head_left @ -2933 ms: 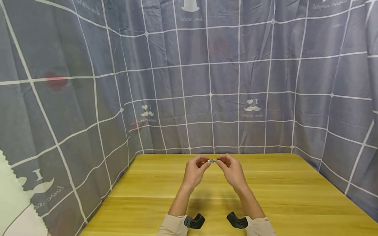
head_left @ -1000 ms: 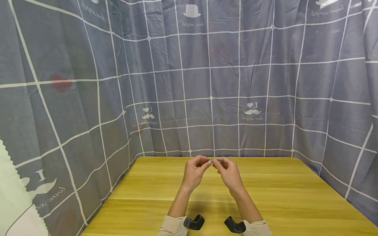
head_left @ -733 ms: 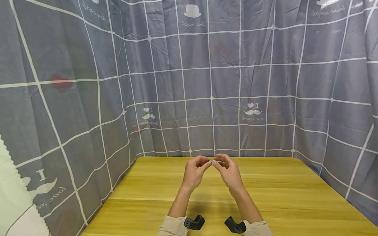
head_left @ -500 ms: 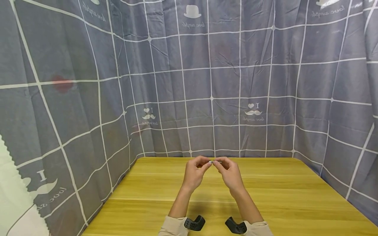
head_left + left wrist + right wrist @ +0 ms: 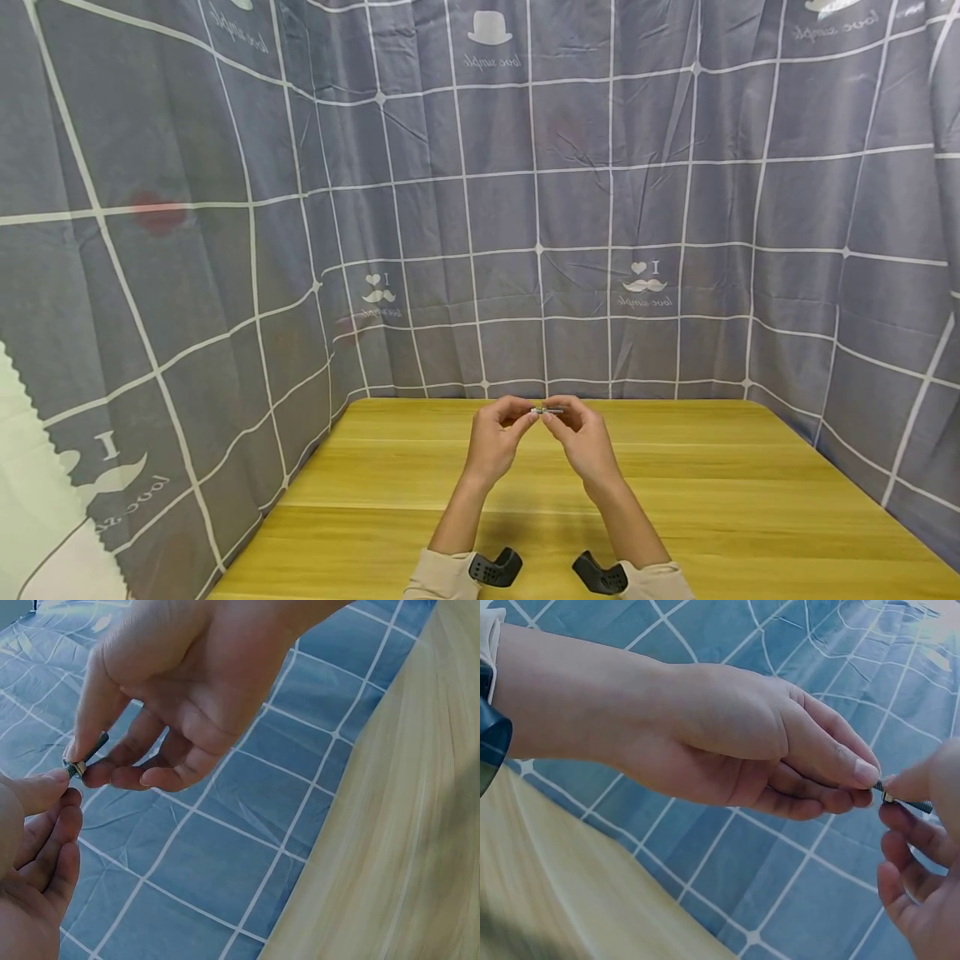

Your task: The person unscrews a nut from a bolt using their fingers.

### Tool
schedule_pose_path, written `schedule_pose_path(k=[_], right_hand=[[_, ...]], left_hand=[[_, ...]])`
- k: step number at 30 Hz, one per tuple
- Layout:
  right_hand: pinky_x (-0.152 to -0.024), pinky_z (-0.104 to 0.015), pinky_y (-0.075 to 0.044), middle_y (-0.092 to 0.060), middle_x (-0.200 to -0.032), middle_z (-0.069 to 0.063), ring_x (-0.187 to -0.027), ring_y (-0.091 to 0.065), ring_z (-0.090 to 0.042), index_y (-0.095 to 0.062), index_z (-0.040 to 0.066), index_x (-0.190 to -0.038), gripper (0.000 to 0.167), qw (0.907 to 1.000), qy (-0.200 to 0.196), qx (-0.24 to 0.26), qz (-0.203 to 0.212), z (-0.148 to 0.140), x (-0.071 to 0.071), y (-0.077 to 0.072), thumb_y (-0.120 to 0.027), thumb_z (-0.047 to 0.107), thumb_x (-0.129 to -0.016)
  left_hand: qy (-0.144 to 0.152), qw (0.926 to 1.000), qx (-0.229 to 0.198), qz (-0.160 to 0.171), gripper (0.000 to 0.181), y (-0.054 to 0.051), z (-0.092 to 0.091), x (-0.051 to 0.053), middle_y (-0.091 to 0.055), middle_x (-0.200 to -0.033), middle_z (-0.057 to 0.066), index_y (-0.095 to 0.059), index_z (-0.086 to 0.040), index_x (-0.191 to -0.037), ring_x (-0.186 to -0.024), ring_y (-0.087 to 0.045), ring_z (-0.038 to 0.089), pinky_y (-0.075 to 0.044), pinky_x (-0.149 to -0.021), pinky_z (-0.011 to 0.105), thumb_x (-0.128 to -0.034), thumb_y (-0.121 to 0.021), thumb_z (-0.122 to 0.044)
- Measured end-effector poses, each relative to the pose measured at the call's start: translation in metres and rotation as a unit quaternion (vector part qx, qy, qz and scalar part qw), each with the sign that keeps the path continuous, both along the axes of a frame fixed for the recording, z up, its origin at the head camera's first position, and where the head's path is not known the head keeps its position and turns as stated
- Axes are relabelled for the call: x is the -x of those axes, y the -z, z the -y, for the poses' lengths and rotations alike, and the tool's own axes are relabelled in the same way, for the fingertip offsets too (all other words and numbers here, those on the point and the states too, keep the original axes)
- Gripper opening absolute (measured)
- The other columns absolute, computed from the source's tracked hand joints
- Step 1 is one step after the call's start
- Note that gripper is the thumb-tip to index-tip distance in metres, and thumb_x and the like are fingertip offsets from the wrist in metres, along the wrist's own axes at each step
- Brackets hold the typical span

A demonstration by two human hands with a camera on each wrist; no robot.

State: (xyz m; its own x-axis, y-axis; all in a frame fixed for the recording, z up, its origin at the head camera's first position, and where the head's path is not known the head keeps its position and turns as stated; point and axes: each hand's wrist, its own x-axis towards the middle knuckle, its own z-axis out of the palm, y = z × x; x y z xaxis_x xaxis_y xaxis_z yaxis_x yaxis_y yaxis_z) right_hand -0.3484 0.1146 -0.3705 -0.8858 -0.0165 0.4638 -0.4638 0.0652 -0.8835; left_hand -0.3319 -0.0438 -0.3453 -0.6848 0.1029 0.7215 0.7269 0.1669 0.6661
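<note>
Between my two hands, above the table, is a small metal bolt [image 5: 553,410] with a threaded shank [image 5: 917,803]. A nut [image 5: 887,798] sits on the bolt close to its left end. My left hand [image 5: 491,442] pinches that left end between thumb and fingertips, which hide part of it. Thumb and index fingertip of my right hand [image 5: 588,446] pinch at the nut, with the shank [image 5: 97,747] sticking out past them. In the right wrist view the right hand [image 5: 930,877] is cut off by the frame edge.
Below the hands lies a yellow wood-grain table [image 5: 390,500]. A grey curtain with white grid lines [image 5: 570,200] hangs behind it and along both sides. Black wrist devices [image 5: 495,568] sit at both sleeve cuffs. Pale green cloth [image 5: 30,500] shows at the lower left.
Since the earliest frame my right hand has shifted left, from the bolt's right end to the nut. Its fingers lifted and regripped in between. The left hand has barely moved.
</note>
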Motion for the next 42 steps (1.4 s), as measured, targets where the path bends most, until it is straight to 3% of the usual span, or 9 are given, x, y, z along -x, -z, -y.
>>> schedule_pose_path(k=[4, 7, 11, 16, 19, 23, 29, 35, 42], right_hand=[[-0.095, -0.047, -0.048, -0.066, -0.123, -0.014, -0.108, -0.061, -0.029, -0.062, 0.006, -0.136, 0.035, 0.9999, -0.006, -0.005, 0.007, 0.0006, 0.0003, 0.0007, -0.067, 0.020, -0.104], [-0.091, -0.045, -0.049, -0.068, -0.113, -0.013, -0.105, -0.060, -0.029, -0.067, 0.002, -0.126, 0.030, 0.9999, 0.011, -0.007, 0.008, 0.0017, 0.0009, 0.0012, -0.065, 0.023, -0.105], [-0.088, -0.040, -0.048, -0.069, -0.107, -0.013, -0.102, -0.061, -0.031, -0.071, -0.001, -0.115, 0.019, 0.9998, 0.020, -0.001, 0.003, 0.0015, 0.0005, 0.0010, -0.066, 0.014, -0.104], [-0.092, -0.043, -0.047, -0.067, -0.120, -0.014, -0.105, -0.062, -0.030, -0.067, 0.002, -0.126, 0.027, 1.0000, 0.009, -0.003, 0.003, 0.0008, -0.0011, 0.0002, -0.069, 0.014, -0.102], [-0.094, -0.047, -0.047, -0.067, -0.118, -0.014, -0.107, -0.061, -0.029, -0.068, 0.001, -0.124, 0.029, 0.9998, 0.013, -0.009, 0.011, 0.0010, -0.0019, 0.0002, -0.068, 0.021, -0.103], [-0.099, -0.050, -0.045, -0.069, -0.113, -0.014, -0.109, -0.062, -0.029, -0.071, -0.001, -0.117, 0.022, 0.9998, 0.015, -0.003, 0.011, 0.0010, -0.0025, -0.0001, -0.067, 0.017, -0.104], [-0.099, -0.053, -0.044, -0.066, -0.123, -0.016, -0.110, -0.061, -0.031, -0.067, 0.001, -0.128, 0.031, 0.9998, 0.015, -0.003, 0.009, 0.0009, -0.0017, 0.0008, -0.068, 0.018, -0.103], [-0.102, -0.050, -0.044, -0.069, -0.113, -0.016, -0.108, -0.063, -0.028, -0.070, -0.001, -0.117, 0.020, 0.9999, 0.007, 0.005, 0.014, 0.0021, -0.0014, 0.0008, -0.066, 0.014, -0.103], [-0.100, -0.052, -0.044, -0.066, -0.123, -0.015, -0.110, -0.060, -0.031, -0.064, 0.002, -0.129, 0.031, 0.9998, 0.002, 0.000, 0.020, 0.0022, -0.0025, 0.0000, -0.068, 0.018, -0.103]], left_hand=[[0.001, 1.0000, 0.000, 0.000, 0.008, 0.0002, -0.0001, 0.0006, -0.073, -0.096, 0.019, -0.073, 0.010, -0.100, -0.082, -0.068, 0.031, -0.056, -0.074, 0.035, -0.0937, -0.072, 0.005], [0.001, 1.0000, 0.002, -0.002, 0.008, 0.0008, -0.0002, 0.0012, -0.074, -0.096, 0.019, -0.073, 0.009, -0.100, -0.082, -0.068, 0.030, -0.056, -0.074, 0.034, -0.0938, -0.072, 0.005], [-0.002, 1.0000, 0.003, -0.001, 0.007, 0.0012, -0.0005, 0.0014, -0.074, -0.095, 0.019, -0.073, 0.009, -0.099, -0.082, -0.069, 0.030, -0.055, -0.074, 0.032, -0.0937, -0.072, 0.005], [-0.003, 1.0000, 0.001, 0.001, 0.008, 0.0012, -0.0001, 0.0007, -0.073, -0.095, 0.019, -0.073, 0.010, -0.100, -0.082, -0.068, 0.031, -0.055, -0.074, 0.032, -0.0935, -0.072, 0.006], [-0.001, 1.0000, -0.002, 0.002, 0.008, 0.0010, 0.0004, 0.0008, -0.073, -0.096, 0.020, -0.073, 0.011, -0.100, -0.082, -0.069, 0.033, -0.056, -0.074, 0.034, -0.0935, -0.072, 0.007], [-0.001, 1.0000, -0.003, 0.003, 0.009, 0.0011, 0.0008, 0.0014, -0.073, -0.096, 0.021, -0.072, 0.011, -0.101, -0.083, -0.069, 0.035, -0.056, -0.075, 0.036, -0.0935, -0.072, 0.007], [-0.002, 0.9999, 0.000, 0.010, 0.009, 0.0016, 0.0010, 0.0009, -0.073, -0.097, 0.021, -0.073, 0.011, -0.101, -0.083, -0.068, 0.033, -0.054, -0.074, 0.032, -0.0938, -0.072, 0.006], [-0.001, 1.0000, 0.000, 0.008, 0.009, 0.0018, 0.0017, 0.0010, -0.073, -0.097, 0.021, -0.073, 0.011, -0.101, -0.084, -0.069, 0.034, -0.055, -0.076, 0.036, -0.0941, -0.071, 0.006], [-0.002, 0.9999, -0.001, 0.010, 0.008, 0.0015, 0.0017, 0.0013, -0.073, -0.096, 0.020, -0.073, 0.010, -0.101, -0.083, -0.068, 0.032, -0.055, -0.075, 0.034, -0.0939, -0.072, 0.006]])
